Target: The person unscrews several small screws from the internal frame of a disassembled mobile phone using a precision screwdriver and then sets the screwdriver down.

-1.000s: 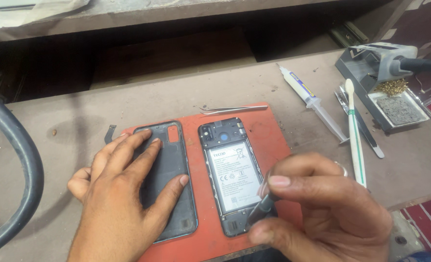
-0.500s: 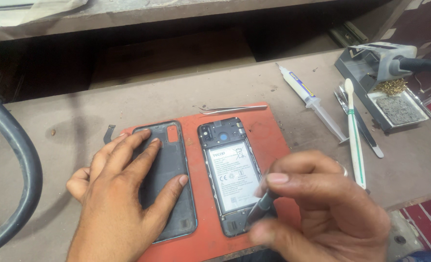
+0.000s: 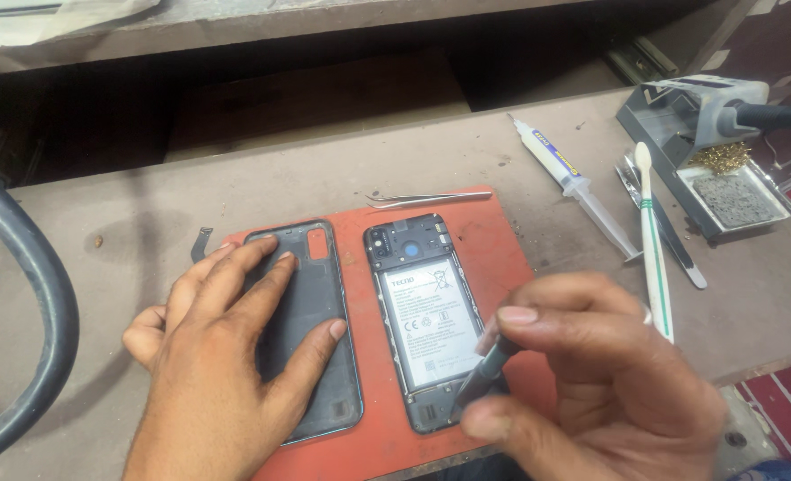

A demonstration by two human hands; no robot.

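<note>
Grey workbench [image 3: 467,160] carries a red mat [image 3: 511,267]. On the mat's left part, the left hand [image 3: 226,356] presses flat, fingers spread, on a phone back cover [image 3: 320,356]. Mid-mat lies the opened phone [image 3: 422,312]; the right hand [image 3: 609,374] grips a dark tool [image 3: 485,370] at its lower end. Right of the mat, a tray [image 3: 734,200] holds a grey sponge.

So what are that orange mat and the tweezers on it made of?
The orange mat looks like matte rubber or silicone: dull, smudged, no glare. The tweezers look like bare polished metal: thin, silvery, with a bright glint along their length.
</note>
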